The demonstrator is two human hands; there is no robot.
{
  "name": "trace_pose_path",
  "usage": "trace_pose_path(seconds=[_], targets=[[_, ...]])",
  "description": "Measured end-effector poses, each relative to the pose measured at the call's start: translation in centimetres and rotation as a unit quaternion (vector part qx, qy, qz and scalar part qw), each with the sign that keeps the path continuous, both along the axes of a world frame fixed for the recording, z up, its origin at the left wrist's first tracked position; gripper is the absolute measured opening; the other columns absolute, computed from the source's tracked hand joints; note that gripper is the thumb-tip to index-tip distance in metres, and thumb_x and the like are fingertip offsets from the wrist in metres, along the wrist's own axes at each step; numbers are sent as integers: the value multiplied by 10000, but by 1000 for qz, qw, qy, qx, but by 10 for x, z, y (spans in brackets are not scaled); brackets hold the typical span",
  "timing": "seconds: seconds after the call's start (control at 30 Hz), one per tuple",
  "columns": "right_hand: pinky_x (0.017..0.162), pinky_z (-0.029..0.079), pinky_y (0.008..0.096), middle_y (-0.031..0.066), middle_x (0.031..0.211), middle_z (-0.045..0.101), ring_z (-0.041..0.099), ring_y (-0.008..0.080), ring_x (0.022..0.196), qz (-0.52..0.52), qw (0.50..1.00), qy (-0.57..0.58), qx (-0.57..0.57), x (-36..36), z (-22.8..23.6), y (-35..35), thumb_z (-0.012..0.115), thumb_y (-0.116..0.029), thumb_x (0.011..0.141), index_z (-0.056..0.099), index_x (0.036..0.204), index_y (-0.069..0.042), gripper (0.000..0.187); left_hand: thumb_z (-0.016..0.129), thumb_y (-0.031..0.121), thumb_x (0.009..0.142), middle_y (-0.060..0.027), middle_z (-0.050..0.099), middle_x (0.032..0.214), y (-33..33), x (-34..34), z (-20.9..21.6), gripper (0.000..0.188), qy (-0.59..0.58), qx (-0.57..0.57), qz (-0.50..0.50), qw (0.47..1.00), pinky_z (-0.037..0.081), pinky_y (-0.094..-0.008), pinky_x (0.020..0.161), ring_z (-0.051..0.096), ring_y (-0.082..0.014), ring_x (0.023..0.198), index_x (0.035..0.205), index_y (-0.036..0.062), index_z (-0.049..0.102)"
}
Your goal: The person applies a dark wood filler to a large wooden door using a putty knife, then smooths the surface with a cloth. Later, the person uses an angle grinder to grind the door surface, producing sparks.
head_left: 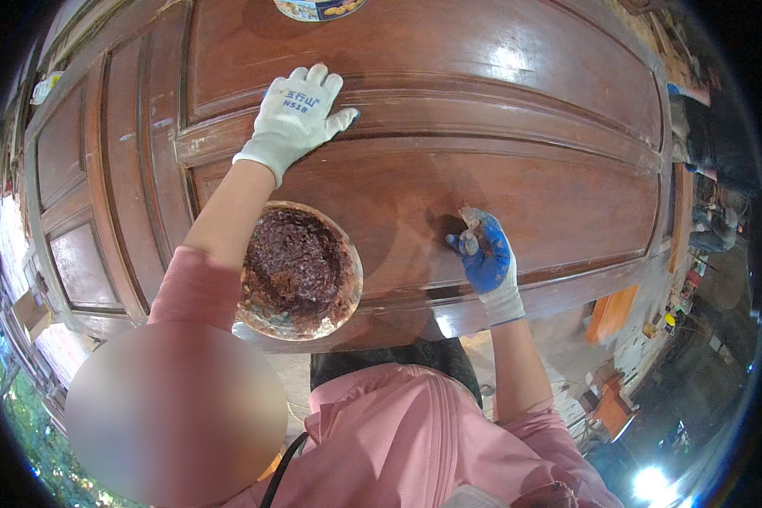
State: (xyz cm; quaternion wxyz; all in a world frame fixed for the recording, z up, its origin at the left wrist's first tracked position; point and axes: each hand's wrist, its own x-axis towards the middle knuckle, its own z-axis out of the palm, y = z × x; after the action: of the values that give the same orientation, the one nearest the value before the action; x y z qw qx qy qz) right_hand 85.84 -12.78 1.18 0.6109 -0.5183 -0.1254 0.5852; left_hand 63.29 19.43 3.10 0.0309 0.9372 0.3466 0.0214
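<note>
A large reddish-brown wooden panel door [381,186] lies flat before me. My left hand [300,110], in a white knitted glove, rests palm down on it near a raised moulding, fingers spread. Below that forearm stands a round bowl [355,288] with a crusted rim, holding dark brown paste [292,258]. My right hand [489,258], in a white glove with a blue coated palm, is turned partly palm up over the lower panel. Its fingers are bent around a small brown-stained piece that I cannot make out. Brown smears mark the glove's fingertips.
A round container [320,8] with printed pictures sits at the door's far side. Orange-brown wood pieces [612,313] stand beyond the near right edge. A bright lamp [652,484] shines at lower right. A whitish object [46,87] lies at far left.
</note>
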Motion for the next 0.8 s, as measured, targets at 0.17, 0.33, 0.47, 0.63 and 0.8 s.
trace_pose_path(seconds=[0.17, 0.33, 0.47, 0.63, 0.8], targets=[[987, 542, 445, 36, 1037, 658, 614, 136, 846, -25, 999, 43, -15, -2, 5, 5, 559, -153, 1030, 589, 1336, -33, 329, 523, 423, 1010, -148, 653, 1198, 17, 12, 3, 407, 107, -68, 13, 992, 491, -471, 986, 630, -364, 1120, 1244, 101, 604], [1004, 532, 443, 55, 1156, 674, 630, 155, 872, -26, 999, 25, 1, -3, -5, -1, 555, -162, 1023, 595, 1336, -39, 339, 542, 302, 1003, -114, 627, 1234, 18, -5, -10, 289, -86, -73, -12, 994, 497, -460, 972, 611, -330, 1166, 1252, 170, 604], [1008, 533, 435, 52, 1210, 663, 632, 150, 906, -45, 998, 39, -24, -3, 0, 1, 573, -133, 1017, 584, 1346, -41, 342, 631, 230, 952, -157, 576, 1375, -5, -24, -2, 411, -86, -18, -165, 982, 445, -474, 1074, 560, -380, 1217, 1363, 208, 629], [989, 565, 419, 75, 1289, 625, 623, 119, 969, -3, 999, -46, 9, -3, -4, -1, 594, -56, 1019, 555, 1344, -11, 330, 635, 178, 939, -156, 563, 1433, 14, -54, 1, 345, -96, -67, -195, 974, 432, -477, 1109, 532, -369, 1306, 1279, 150, 681], [879, 554, 324, 90, 1270, 649, 617, 117, 952, 4, 995, -97, 2, -10, 10, 31, 580, -68, 1028, 601, 1300, -5, 280, 628, 145, 928, -136, 556, 1438, 15, -74, -10, 413, -124, -33, -92, 987, 398, -476, 1141, 511, -353, 1325, 1339, 102, 618]])
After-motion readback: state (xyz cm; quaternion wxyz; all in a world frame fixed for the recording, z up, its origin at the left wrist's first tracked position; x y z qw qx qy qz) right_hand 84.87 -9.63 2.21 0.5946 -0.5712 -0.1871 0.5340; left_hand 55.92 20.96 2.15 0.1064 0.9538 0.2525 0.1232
